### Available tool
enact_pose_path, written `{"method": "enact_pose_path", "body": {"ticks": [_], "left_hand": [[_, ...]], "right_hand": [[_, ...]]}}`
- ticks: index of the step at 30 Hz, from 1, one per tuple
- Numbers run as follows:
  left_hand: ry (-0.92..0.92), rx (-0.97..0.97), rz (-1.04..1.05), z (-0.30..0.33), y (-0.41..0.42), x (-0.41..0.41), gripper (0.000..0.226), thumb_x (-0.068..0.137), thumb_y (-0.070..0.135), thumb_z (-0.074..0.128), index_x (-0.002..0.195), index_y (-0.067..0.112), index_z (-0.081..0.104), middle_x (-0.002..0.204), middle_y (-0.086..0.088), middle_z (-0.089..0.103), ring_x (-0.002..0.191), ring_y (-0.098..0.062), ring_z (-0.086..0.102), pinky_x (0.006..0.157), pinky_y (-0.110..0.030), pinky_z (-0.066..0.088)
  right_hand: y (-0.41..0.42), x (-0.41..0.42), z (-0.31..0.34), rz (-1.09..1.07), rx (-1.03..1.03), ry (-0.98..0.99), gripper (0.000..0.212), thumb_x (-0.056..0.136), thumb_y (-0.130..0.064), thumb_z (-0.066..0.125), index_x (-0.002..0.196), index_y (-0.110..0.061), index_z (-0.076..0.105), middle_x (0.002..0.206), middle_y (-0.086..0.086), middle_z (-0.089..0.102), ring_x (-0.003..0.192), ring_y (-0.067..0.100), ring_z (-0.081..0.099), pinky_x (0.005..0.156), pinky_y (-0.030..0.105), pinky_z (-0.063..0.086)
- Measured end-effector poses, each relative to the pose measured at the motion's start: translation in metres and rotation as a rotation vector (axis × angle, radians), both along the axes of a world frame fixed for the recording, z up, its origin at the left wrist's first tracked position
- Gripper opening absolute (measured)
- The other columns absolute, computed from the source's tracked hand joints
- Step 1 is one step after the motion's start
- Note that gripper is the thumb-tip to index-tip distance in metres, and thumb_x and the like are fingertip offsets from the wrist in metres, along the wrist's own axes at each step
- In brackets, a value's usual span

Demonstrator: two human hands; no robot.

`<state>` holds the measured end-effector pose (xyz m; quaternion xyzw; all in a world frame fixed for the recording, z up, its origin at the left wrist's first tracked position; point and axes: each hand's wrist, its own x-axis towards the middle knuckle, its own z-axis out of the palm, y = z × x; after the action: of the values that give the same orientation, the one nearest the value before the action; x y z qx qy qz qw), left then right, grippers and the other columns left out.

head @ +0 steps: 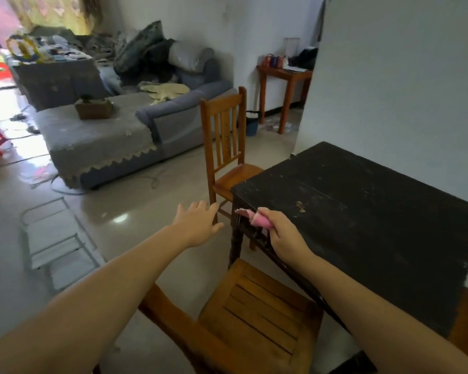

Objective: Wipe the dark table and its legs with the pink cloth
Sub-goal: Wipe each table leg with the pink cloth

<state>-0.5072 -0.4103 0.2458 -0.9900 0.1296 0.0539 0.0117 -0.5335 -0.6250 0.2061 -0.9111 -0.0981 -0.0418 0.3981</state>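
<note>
The dark table (362, 211) stands at the right against a white wall, its scuffed top bare. My right hand (284, 237) grips the bunched pink cloth (257, 218) and holds it against the table's near left corner, at the top of the front left leg (235, 244). My left hand (197, 222) reaches forward over the floor with its fingers spread, holding nothing, just left of that corner.
A wooden chair (227, 147) stands at the table's far left side. A second wooden chair (254, 314) sits right below my arms, tight to the table's front edge. A grey sofa (114, 136) fills the left, and a white folding frame (54, 238) lies on the floor.
</note>
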Motion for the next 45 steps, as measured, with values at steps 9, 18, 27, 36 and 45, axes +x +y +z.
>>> {"method": "enact_pose_path", "body": {"ticks": [9, 18, 27, 36, 45], "left_hand": [[0.083, -0.033, -0.168, -0.019, 0.103, 0.088, 0.058, 0.094, 0.052, 0.031, 0.142, 0.021, 0.021, 0.145, -0.008, 0.033, 0.132, -0.025, 0.033, 0.109, -0.046, 0.027], [0.222, -0.080, -0.148, -0.075, 0.136, 0.134, 0.060, 0.093, 0.052, 0.032, 0.143, 0.020, 0.018, 0.145, -0.009, 0.032, 0.131, -0.025, 0.033, 0.108, -0.046, 0.028], [0.335, -0.123, -0.341, -0.113, 0.153, 0.241, 0.058, 0.094, 0.048, 0.033, 0.143, 0.020, 0.020, 0.145, -0.008, 0.033, 0.131, -0.026, 0.033, 0.108, -0.046, 0.027], [0.309, -0.100, -0.508, -0.109, 0.176, 0.351, 0.060, 0.093, 0.050, 0.032, 0.143, 0.020, 0.020, 0.144, -0.008, 0.034, 0.131, -0.026, 0.033, 0.107, -0.045, 0.029], [0.304, -0.113, -0.724, -0.113, 0.091, 0.436, 0.057, 0.093, 0.050, 0.035, 0.142, 0.023, 0.022, 0.143, -0.005, 0.036, 0.132, -0.023, 0.033, 0.107, -0.044, 0.027]], "right_hand": [[0.104, 0.069, -0.006, -0.123, -0.152, 0.102, 0.039, 0.096, -0.013, 0.045, 0.134, -0.022, 0.045, 0.132, -0.003, 0.049, 0.121, 0.011, 0.045, 0.108, 0.030, 0.036], [0.134, 0.118, -0.042, -0.134, -0.114, 0.190, 0.039, 0.096, -0.014, 0.047, 0.134, -0.021, 0.045, 0.129, -0.003, 0.049, 0.115, 0.007, 0.049, 0.095, 0.019, 0.038], [0.172, 0.180, -0.092, -0.385, -0.014, 0.251, 0.033, 0.096, -0.026, 0.047, 0.129, -0.027, 0.048, 0.128, -0.007, 0.051, 0.116, 0.005, 0.049, 0.096, 0.021, 0.042], [0.210, 0.245, -0.096, -0.509, -0.010, 0.323, 0.028, 0.096, -0.040, 0.045, 0.124, -0.041, 0.049, 0.127, -0.016, 0.051, 0.116, -0.001, 0.050, 0.098, 0.027, 0.046], [0.146, 0.302, -0.087, -0.726, 0.037, 0.230, 0.012, 0.097, -0.039, 0.045, 0.105, -0.041, 0.054, 0.102, -0.027, 0.059, 0.102, -0.006, 0.054, 0.096, 0.027, 0.047]]}}
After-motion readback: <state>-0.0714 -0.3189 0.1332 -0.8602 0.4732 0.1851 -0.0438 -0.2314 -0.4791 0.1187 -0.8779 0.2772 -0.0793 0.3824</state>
